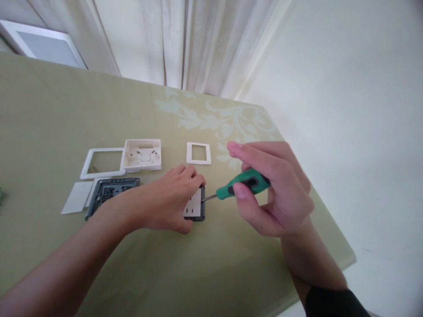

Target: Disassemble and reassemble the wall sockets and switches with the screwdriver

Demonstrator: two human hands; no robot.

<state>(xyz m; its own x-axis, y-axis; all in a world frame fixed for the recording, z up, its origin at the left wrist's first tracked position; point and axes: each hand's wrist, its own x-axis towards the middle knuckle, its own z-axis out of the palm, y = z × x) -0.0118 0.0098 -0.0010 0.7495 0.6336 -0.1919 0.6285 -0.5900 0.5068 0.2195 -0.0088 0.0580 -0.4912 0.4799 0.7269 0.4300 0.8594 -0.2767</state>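
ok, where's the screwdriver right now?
Head view, just right of centre: the screwdriver is in the right hand, its tip at the right edge of the socket that the left hand holds on the table.

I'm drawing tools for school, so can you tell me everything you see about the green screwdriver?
The screwdriver has a thick green handle with black patches, perhaps plastic or rubber, and a thin, metal-looking shaft. The right hand holds the handle between thumb and fingers, hiding some of it. The shaft points left and slightly down in the picture, and its tip seems to meet the dark edge of the white-faced piece. The tip's shape is too small to tell.
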